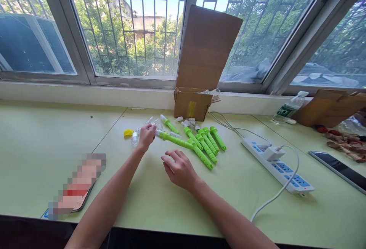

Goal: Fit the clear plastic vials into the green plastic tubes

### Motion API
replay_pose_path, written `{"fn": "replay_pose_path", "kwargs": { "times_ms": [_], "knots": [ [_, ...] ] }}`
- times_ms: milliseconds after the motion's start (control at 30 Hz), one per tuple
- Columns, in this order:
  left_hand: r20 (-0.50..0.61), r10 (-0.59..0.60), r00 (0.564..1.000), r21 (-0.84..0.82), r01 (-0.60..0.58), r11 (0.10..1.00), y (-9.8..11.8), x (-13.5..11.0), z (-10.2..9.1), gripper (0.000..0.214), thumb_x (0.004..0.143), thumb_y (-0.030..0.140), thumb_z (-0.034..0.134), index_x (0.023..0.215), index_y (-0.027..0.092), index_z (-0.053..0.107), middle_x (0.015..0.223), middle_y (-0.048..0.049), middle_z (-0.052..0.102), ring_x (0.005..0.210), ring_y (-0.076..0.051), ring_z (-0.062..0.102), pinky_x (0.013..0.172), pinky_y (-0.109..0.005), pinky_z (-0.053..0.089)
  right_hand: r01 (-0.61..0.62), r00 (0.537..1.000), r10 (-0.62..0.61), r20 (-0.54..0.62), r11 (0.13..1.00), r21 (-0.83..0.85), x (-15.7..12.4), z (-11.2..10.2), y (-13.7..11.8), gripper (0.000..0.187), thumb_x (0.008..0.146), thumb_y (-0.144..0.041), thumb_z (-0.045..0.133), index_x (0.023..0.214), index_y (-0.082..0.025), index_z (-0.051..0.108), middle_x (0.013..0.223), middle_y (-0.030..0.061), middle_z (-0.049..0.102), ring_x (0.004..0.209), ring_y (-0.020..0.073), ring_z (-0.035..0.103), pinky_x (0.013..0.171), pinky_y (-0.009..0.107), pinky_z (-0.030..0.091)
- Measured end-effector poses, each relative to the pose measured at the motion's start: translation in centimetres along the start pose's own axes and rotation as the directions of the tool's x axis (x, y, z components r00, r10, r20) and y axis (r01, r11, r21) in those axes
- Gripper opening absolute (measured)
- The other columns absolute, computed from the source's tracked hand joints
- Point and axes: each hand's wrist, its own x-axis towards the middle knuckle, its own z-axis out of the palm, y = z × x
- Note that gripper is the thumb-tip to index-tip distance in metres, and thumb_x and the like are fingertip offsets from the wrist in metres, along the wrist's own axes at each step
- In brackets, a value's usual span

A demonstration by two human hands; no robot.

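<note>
My left hand is closed round the clear end of a green plastic tube, which points right, over the near ends of other tubes. Below it, my right hand hovers low over the table with loosely bent fingers apart and nothing in them. Several green tubes with ringed collars lie in a loose group to the right. Another green tube with a clear cap lies behind. Around my left hand are clear plastic caps and a yellow piece, partly hidden by the fingers.
An open cardboard box stands against the window sill, small white pieces before it. To the right are a power strip with cables, a water bottle and a dark-screened phone. A blurred-out phone lies left.
</note>
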Motion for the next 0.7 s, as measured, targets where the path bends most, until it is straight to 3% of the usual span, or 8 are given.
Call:
{"fn": "replay_pose_path", "kwargs": {
  "times_ms": [100, 167, 333, 467, 567, 700],
  "knots": [
    [-0.002, 0.021, 1.000, 0.024, -0.021, 0.999, -0.1, 0.1, 0.0, 0.019, 0.072, 0.028, 0.052, 0.059, 0.019, 0.042, 0.040, 0.0068, 0.037, 0.031, -0.006, 0.032, 0.033, -0.019, 0.023, 0.071, 0.996, -0.071, -0.055, 0.997, -0.008, -0.2, -0.1, -0.3, 0.023, 0.087, -0.016, 0.047, 0.104, -0.019, 0.064, 0.099, 0.0099, 0.062, 0.087, 0.0221, 0.052, 0.077, 0.036, 0.044],
    [-0.004, 0.047, 0.999, 0.045, -0.047, 0.998, -0.3, 0.2, 0.0, 0.019, 0.072, 0.028, 0.051, 0.058, 0.019, 0.042, 0.040, 0.0067, 0.037, 0.032, -0.006, 0.034, 0.034, -0.019, 0.024, 0.063, 0.992, -0.069, -0.110, 0.996, -0.059, -0.2, -0.3, -0.4, 0.026, 0.087, -0.016, 0.049, 0.108, -0.020, 0.063, 0.104, 0.0107, 0.061, 0.095, 0.0238, 0.052, 0.081, 0.038, 0.043],
    [0.008, 0.095, 0.995, 0.125, -0.096, 0.988, -0.9, 0.6, -0.1, 0.017, 0.069, 0.026, 0.051, 0.056, 0.018, 0.044, 0.039, 0.0061, 0.038, 0.034, -0.007, 0.038, 0.037, -0.019, 0.028, -0.202, 0.968, 0.157, -0.195, 0.950, -0.239, 0.3, -0.6, -0.2, 0.036, 0.088, -0.021, 0.051, 0.124, -0.019, 0.057, 0.119, 0.0148, 0.054, 0.108, 0.0286, 0.047, 0.091, 0.044, 0.036],
    [0.024, 0.102, 0.994, 0.163, -0.105, 0.981, -1.2, 0.8, -0.1, 0.015, 0.069, 0.026, 0.052, 0.057, 0.018, 0.046, 0.041, 0.0057, 0.040, 0.036, -0.008, 0.039, 0.039, -0.019, 0.029, -0.319, 0.948, 0.294, -0.126, 0.899, -0.301, 0.4, -0.2, 0.6, 0.036, 0.090, -0.026, 0.049, 0.124, -0.017, 0.056, 0.106, 0.0129, 0.059, 0.099, 0.0262, 0.051, 0.086, 0.039, 0.038],
    [0.045, 0.114, 0.992, 0.172, -0.120, 0.978, -1.3, 0.7, 0.1, 0.016, 0.069, 0.026, 0.052, 0.056, 0.018, 0.046, 0.042, 0.0057, 0.039, 0.037, -0.008, 0.038, 0.040, -0.020, 0.029, -0.334, 0.942, 0.330, -0.067, 0.890, -0.310, 0.3, 0.2, 1.2, 0.034, 0.092, -0.027, 0.045, 0.122, -0.017, 0.057, 0.092, 0.0106, 0.062, 0.088, 0.0235, 0.054, 0.076, 0.033, 0.039],
    [0.071, 0.126, 0.989, 0.192, -0.138, 0.972, -1.2, 0.4, 0.3, 0.017, 0.070, 0.028, 0.051, 0.057, 0.018, 0.046, 0.043, 0.0055, 0.038, 0.039, -0.009, 0.038, 0.042, -0.021, 0.028, -0.363, 0.927, 0.374, -0.009, 0.894, -0.264, 0.0, 0.7, 1.4, 0.033, 0.095, -0.030, 0.040, 0.122, -0.018, 0.055, 0.090, 0.0095, 0.062, 0.084, 0.0212, 0.056, 0.070, 0.029, 0.038]
  ]
}}
